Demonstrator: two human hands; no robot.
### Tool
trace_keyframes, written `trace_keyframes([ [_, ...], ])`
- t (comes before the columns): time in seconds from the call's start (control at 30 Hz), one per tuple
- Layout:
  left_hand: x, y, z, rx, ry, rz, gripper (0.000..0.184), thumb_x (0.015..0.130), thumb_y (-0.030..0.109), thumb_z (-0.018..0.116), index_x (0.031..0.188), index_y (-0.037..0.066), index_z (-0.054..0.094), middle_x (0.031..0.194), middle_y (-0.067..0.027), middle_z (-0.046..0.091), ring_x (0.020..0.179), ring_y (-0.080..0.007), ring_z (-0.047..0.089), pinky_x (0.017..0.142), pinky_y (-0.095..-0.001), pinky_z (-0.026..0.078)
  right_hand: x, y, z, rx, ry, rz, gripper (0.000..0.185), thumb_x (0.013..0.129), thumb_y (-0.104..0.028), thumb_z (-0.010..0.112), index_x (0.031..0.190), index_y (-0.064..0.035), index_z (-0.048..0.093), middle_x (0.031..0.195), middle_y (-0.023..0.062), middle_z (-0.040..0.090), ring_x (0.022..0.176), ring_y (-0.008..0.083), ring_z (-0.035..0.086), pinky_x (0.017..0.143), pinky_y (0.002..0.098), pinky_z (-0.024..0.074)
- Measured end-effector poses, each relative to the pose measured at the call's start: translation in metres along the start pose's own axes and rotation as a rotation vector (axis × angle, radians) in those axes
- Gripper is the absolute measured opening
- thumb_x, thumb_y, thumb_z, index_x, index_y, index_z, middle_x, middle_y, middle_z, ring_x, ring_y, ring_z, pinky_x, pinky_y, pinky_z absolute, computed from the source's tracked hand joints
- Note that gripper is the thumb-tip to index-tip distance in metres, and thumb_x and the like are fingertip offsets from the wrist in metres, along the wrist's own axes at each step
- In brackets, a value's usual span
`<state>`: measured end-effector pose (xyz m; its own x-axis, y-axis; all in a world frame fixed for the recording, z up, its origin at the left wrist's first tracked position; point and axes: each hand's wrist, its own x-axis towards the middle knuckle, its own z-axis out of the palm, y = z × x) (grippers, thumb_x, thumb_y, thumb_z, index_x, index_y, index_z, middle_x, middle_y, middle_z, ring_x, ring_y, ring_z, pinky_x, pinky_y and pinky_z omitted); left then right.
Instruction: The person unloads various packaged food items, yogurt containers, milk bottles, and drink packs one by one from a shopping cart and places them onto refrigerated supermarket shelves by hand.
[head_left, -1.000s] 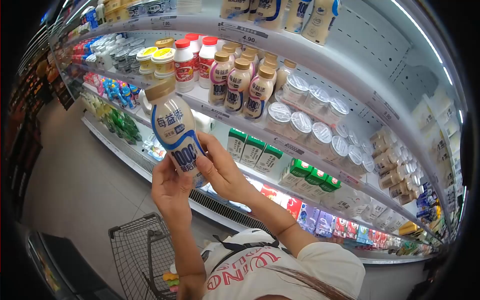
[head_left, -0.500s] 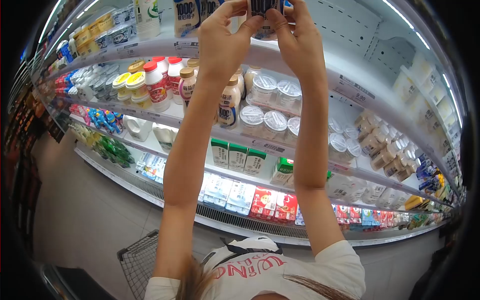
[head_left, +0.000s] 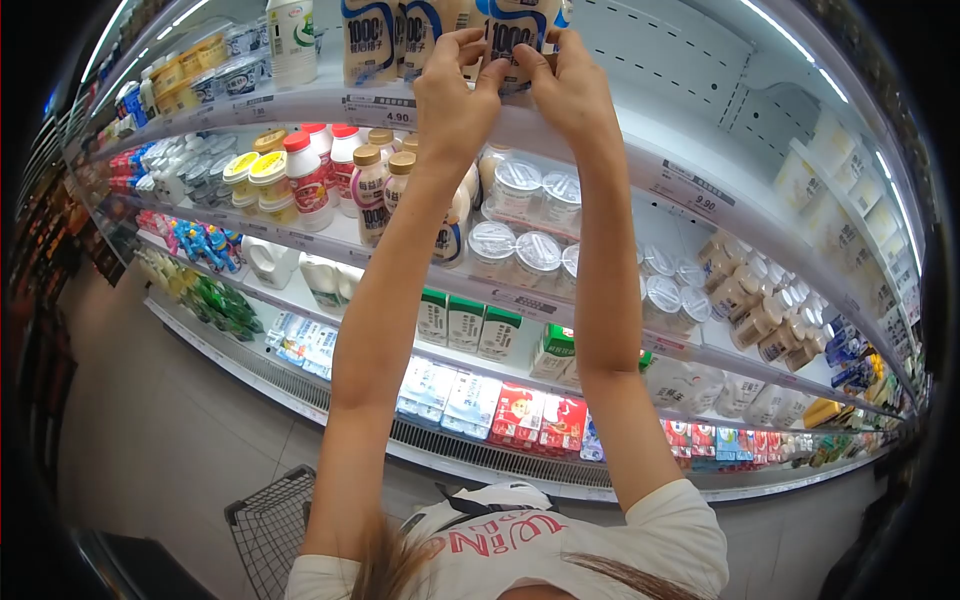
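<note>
My left hand (head_left: 455, 105) and my right hand (head_left: 573, 95) are raised to the upper shelf, their fingers closed round the two sides of a beige-and-blue drink pack (head_left: 508, 50). Both thumbs press on its front label, and the top of the pack is cut off by the view. It stands upright over the shelf edge. Similar drink packs (head_left: 370, 45) are lined up just left of my hands. A price tag (head_left: 398, 116) reading 4.90 sits on the shelf lip below them.
Below are lidded cups (head_left: 518, 178), gold-capped bottles (head_left: 369, 190), red-capped bottles (head_left: 308, 180) and green-topped cartons (head_left: 465, 320). Low down lie red boxes (head_left: 518, 412). Another tag (head_left: 695, 187) reads 9.90. A wire basket or cart (head_left: 268, 520) is at lower left on the floor (head_left: 180, 420).
The view has tilted upward slightly, showing more of the upper shelf. My hands and the drink pack sit lower in view, nearer the row of similar packs. Both hands keep their hold.
</note>
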<state>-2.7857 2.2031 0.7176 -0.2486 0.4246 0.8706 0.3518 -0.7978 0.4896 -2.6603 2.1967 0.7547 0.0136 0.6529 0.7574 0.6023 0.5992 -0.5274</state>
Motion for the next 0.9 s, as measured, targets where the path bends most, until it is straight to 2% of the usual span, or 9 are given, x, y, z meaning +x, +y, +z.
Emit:
trace_keyframes([
  [0.03, -0.001, 0.003, 0.000, -0.015, 0.001, -0.017, 0.038, 0.085, 0.014, 0.068, 0.118, -0.001, 0.057, 0.110, -0.0170, 0.067, 0.102, -0.0218, 0.064, 0.088, -0.0303, 0.049, 0.001, -0.002, 0.000, -0.016, -0.018, 0.031, 0.041, 0.090, -0.028, 0.062, 0.118, 0.0013, 0.055, 0.096, 0.0181, 0.070, 0.085, 0.0252, 0.068, 0.075, 0.0332, 0.0512],
  [0.43, -0.008, 0.000, 0.005, 0.113, -0.012, 0.106, 0.035, 0.085, 0.013, 0.067, 0.115, 0.000, 0.054, 0.111, -0.0175, 0.064, 0.103, -0.0276, 0.062, 0.086, -0.0358, 0.048, -0.001, 0.000, 0.001, -0.050, -0.047, -0.009, 0.044, 0.089, -0.029, 0.064, 0.115, 0.0047, 0.056, 0.096, 0.0225, 0.068, 0.088, 0.0310, 0.068, 0.076, 0.0350, 0.0515],
  [0.53, -0.016, 0.012, -0.002, 0.336, 0.171, 0.336, 0.036, 0.085, 0.011, 0.067, 0.117, 0.000, 0.054, 0.115, -0.0163, 0.060, 0.106, -0.0292, 0.058, 0.090, -0.0364, 0.045, -0.025, -0.013, 0.002, -0.299, 0.371, -0.329, 0.043, 0.090, -0.030, 0.063, 0.116, 0.0035, 0.056, 0.103, 0.0211, 0.066, 0.090, 0.0298, 0.066, 0.078, 0.0352, 0.0503],
  [0.6, -0.043, 0.040, -0.030, 0.288, 0.155, 0.351, 0.035, 0.085, 0.008, 0.065, 0.117, 0.001, 0.054, 0.117, -0.0155, 0.057, 0.107, -0.0298, 0.055, 0.091, -0.0370, 0.043, -0.056, -0.031, -0.003, -0.098, 0.540, -0.383, 0.040, 0.091, -0.027, 0.064, 0.116, 0.0027, 0.055, 0.109, 0.0180, 0.063, 0.091, 0.0266, 0.063, 0.080, 0.0360, 0.0495],
  [0.63, -0.068, 0.054, -0.049, 0.284, 0.136, 0.345, 0.032, 0.086, 0.008, 0.062, 0.116, 0.002, 0.053, 0.117, -0.0155, 0.056, 0.105, -0.0325, 0.053, 0.091, -0.0412, 0.039, -0.081, -0.041, -0.006, -0.024, 0.563, -0.325, 0.031, 0.091, -0.018, 0.063, 0.115, 0.0006, 0.056, 0.111, 0.0139, 0.062, 0.090, 0.0218, 0.062, 0.079, 0.0355, 0.0499],
  [0.7, -0.137, 0.060, -0.092, 0.344, 0.099, 0.337, 0.031, 0.081, 0.000, 0.064, 0.112, 0.003, 0.057, 0.114, -0.0147, 0.058, 0.101, -0.0310, 0.055, 0.085, -0.0398, 0.043, -0.140, -0.040, 0.010, 0.202, 0.585, -0.346, 0.024, 0.093, -0.004, 0.055, 0.116, 0.0021, 0.050, 0.112, 0.0157, 0.058, 0.096, 0.0190, 0.058, 0.083, 0.0322, 0.0487],
  [0.73, -0.182, 0.059, -0.115, 0.441, 0.081, 0.266, 0.031, 0.079, -0.002, 0.065, 0.109, 0.003, 0.058, 0.113, -0.0147, 0.059, 0.101, -0.0305, 0.055, 0.084, -0.0400, 0.043, -0.174, -0.037, 0.030, 0.410, 0.545, -0.378, 0.022, 0.093, 0.000, 0.051, 0.114, 0.0031, 0.047, 0.111, 0.0171, 0.056, 0.092, 0.0192, 0.057, 0.083, 0.0316, 0.0472],
  [0.8, -0.277, 0.051, -0.158, 0.718, 0.011, -0.011, 0.032, 0.078, -0.001, 0.065, 0.109, 0.003, 0.058, 0.112, -0.0138, 0.057, 0.101, -0.0304, 0.054, 0.087, -0.0423, 0.041, -0.254, -0.027, 0.079, 0.541, 0.230, -0.283, 0.024, 0.089, 0.006, 0.051, 0.112, 0.0014, 0.047, 0.112, 0.0175, 0.053, 0.089, 0.0181, 0.054, 0.076, 0.0298, 0.0470],
  [0.9, -0.433, 0.060, -0.230, 1.109, -0.105, -0.588, 0.036, 0.080, 0.003, 0.063, 0.116, 0.000, 0.056, 0.119, -0.0175, 0.051, 0.112, -0.0355, 0.047, 0.093, -0.0450, 0.035, -0.375, -0.035, 0.163, 0.544, -0.537, -0.081, 0.045, 0.084, 0.001, 0.061, 0.125, 0.0030, 0.043, 0.127, 0.0220, 0.044, 0.100, 0.0305, 0.055, 0.082, 0.0358, 0.0495],
])
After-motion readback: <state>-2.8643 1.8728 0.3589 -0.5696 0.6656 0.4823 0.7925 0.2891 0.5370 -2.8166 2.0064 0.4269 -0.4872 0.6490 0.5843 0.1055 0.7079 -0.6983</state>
